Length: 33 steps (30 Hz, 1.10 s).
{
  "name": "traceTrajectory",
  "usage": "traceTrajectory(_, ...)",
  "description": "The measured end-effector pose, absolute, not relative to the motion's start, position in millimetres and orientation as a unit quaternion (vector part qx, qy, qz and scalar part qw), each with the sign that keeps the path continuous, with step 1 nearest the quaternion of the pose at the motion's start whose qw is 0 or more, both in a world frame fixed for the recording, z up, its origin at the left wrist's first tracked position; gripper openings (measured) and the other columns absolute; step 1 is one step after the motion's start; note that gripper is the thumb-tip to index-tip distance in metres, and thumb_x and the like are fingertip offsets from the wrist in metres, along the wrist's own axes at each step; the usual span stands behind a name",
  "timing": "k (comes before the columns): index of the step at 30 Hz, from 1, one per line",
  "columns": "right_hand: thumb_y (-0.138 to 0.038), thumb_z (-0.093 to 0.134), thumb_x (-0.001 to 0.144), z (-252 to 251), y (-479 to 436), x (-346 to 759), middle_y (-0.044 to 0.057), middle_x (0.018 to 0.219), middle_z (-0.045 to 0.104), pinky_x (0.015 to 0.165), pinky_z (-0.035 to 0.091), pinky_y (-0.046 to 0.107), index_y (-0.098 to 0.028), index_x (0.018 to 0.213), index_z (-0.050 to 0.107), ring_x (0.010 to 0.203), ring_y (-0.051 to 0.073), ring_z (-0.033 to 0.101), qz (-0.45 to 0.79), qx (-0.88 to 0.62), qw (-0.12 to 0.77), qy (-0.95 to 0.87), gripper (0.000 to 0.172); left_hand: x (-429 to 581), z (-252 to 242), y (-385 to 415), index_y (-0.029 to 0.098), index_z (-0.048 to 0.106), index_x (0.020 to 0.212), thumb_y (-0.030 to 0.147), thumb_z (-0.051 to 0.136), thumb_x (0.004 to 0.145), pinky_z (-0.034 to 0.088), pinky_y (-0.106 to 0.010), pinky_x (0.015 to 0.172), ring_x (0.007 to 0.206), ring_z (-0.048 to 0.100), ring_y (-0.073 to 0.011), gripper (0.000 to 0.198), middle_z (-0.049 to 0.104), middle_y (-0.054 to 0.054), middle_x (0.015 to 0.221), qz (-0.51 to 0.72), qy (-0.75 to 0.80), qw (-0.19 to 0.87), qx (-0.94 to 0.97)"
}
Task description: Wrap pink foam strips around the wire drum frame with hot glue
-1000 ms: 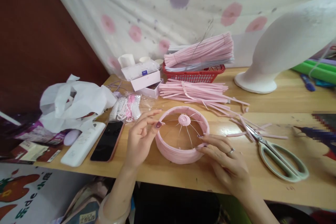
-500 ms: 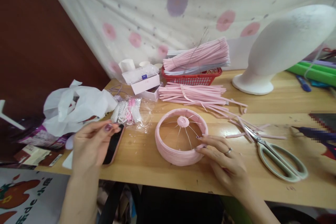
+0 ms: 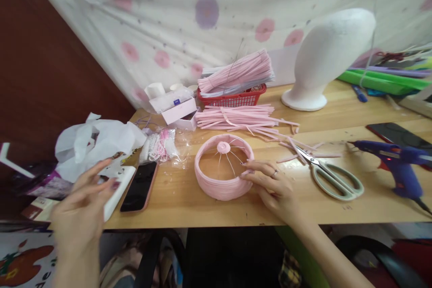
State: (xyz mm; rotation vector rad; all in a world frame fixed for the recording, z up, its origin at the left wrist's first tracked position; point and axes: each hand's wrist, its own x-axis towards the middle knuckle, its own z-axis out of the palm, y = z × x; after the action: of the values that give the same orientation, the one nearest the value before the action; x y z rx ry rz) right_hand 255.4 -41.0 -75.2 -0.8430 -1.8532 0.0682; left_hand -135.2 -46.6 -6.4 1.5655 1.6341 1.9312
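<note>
A round pink band point(image 3: 222, 189), wrapped in soft strips, rests on the wooden table. Thin bare wires run inside it like spokes to a small pink coil point(image 3: 223, 147). My right hand point(image 3: 273, 186) grips the band's right rim between thumb and fingers; a ring is on one finger. My left hand point(image 3: 86, 198) is raised at the left with thumb and fingers apart, slightly blurred, and nothing shows between them. Close by it are a white flat object point(image 3: 119, 191) and a black-screened phone point(image 3: 140, 186).
Scissors point(image 3: 334, 180) lie right of the band, near cut pink strips and a blue glue gun point(image 3: 393, 162). Behind are pink chenille stems point(image 3: 236, 119), a red basket point(image 3: 232, 100), white boxes point(image 3: 178, 110), a bag of beads point(image 3: 160, 144) and a white foam head point(image 3: 324, 58).
My left hand has moved left and down, its pinched fingers spreading apart. My right hand keeps its hold on the band. The view has shifted, showing more of the right side.
</note>
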Motion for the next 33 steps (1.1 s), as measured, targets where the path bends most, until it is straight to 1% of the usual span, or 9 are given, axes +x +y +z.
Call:
traceTrajectory(4, -0.002, 0.05, 0.09, -78, -41, 255, 0.008, 0.116, 0.074, 0.088, 0.06, 0.04, -0.03, 0.118, 0.071, 0.105, 0.022, 0.072, 0.019, -0.342, 0.529, -0.776, 0.044, -100, -7, -26, 0.021, 0.052, 0.044, 0.048, 0.077, 0.078, 0.05, -0.056, 0.109, 0.105, 0.074, -0.032, 0.05, 0.081, -0.007, 0.088, 0.666, 0.478, 0.174, 0.546)
traceTrajectory(6, -0.002, 0.049, 0.091, -80, -41, 255, 0.009, 0.118, 0.074, 0.088, 0.06, 0.04, -0.029, 0.119, 0.07, 0.105, 0.022, 0.071, 0.017, -0.331, 0.535, -0.777, 0.044, -87, -1, -21, 0.019, 0.074, 0.074, 0.045, 0.08, 0.075, 0.058, -0.051, 0.099, 0.106, 0.074, -0.0318, 0.027, 0.079, -0.011, 0.109, 0.634, 0.477, 0.236, 0.561)
traceTrajectory(9, -0.003, 0.049, 0.092, -80, -42, 256, 0.01, 0.118, 0.073, 0.088, 0.06, 0.041, -0.027, 0.119, 0.069, 0.108, 0.022, 0.07, 0.023, -0.322, 0.539, -0.778, 0.042, -73, 5, -20, 0.017, 0.07, 0.125, 0.034, 0.088, 0.064, 0.062, -0.041, 0.091, 0.111, 0.072, -0.0323, 0.066, 0.071, -0.018, 0.129, 0.575, 0.487, 0.29, 0.59)
traceTrajectory(11, -0.003, 0.049, 0.092, -78, -43, 256, 0.011, 0.119, 0.072, 0.091, 0.059, 0.042, -0.026, 0.118, 0.069, 0.11, 0.023, 0.069, 0.03, -0.324, 0.529, -0.784, 0.04, -66, 5, -22, 0.013, 0.074, 0.118, 0.037, 0.086, 0.065, 0.065, -0.036, 0.075, 0.082, 0.078, -0.0263, 0.059, 0.081, -0.013, 0.093, 0.562, 0.512, 0.288, 0.583)
traceTrajectory(15, -0.005, 0.049, 0.092, -75, -48, 257, 0.012, 0.122, 0.07, 0.094, 0.057, 0.043, -0.024, 0.117, 0.069, 0.115, 0.024, 0.067, 0.038, -0.338, 0.505, -0.793, 0.037, -55, 2, -25, 0.014, 0.076, 0.116, 0.039, 0.071, 0.083, 0.061, -0.028, 0.058, 0.039, 0.059, -0.0136, 0.042, 0.05, 0.008, 0.036, 0.563, 0.545, 0.254, 0.567)
traceTrajectory(18, -0.006, 0.049, 0.091, -75, -50, 256, 0.012, 0.122, 0.07, 0.094, 0.056, 0.044, -0.024, 0.115, 0.068, 0.115, 0.024, 0.066, 0.032, -0.348, 0.497, -0.795, 0.036, -46, 3, -24, 0.019, 0.053, 0.146, 0.028, 0.078, 0.072, 0.061, -0.03, 0.086, 0.095, 0.077, -0.0215, 0.079, 0.081, -0.007, 0.095, 0.563, 0.488, 0.253, 0.617)
traceTrajectory(20, -0.007, 0.05, 0.089, -75, -50, 255, 0.012, 0.122, 0.07, 0.096, 0.054, 0.047, -0.023, 0.113, 0.068, 0.115, 0.025, 0.065, 0.022, -0.352, 0.493, -0.795, 0.035, -42, 5, -21, 0.021, 0.044, 0.152, 0.026, 0.078, 0.068, 0.056, -0.033, 0.097, 0.123, 0.067, -0.0258, 0.091, 0.064, -0.016, 0.14, 0.556, 0.47, 0.269, 0.63)
traceTrajectory(27, -0.01, 0.054, 0.086, -73, -52, 252, 0.009, 0.121, 0.072, 0.103, 0.041, 0.055, -0.025, 0.11, 0.072, 0.121, 0.029, 0.059, 0.006, -0.378, 0.48, -0.792, 0.033, -32, 4, 4, 0.012, 0.076, 0.099, 0.044, 0.075, 0.079, 0.063, -0.038, 0.074, 0.071, 0.077, -0.0275, 0.037, 0.075, -0.008, 0.066, 0.537, 0.524, 0.293, 0.593)
traceTrajectory(33, -0.011, 0.06, 0.079, -79, -54, 249, 0.008, 0.138, 0.063, 0.111, 0.034, 0.06, -0.029, 0.108, 0.076, 0.138, 0.036, 0.044, 0.016, -0.386, 0.512, -0.767, 0.037, 14, -45, 10, 0.02, 0.066, 0.123, 0.043, 0.05, 0.102, 0.045, -0.047, 0.111, 0.129, 0.058, -0.0256, 0.035, 0.064, -0.012, 0.136, 0.609, 0.491, 0.282, 0.556)
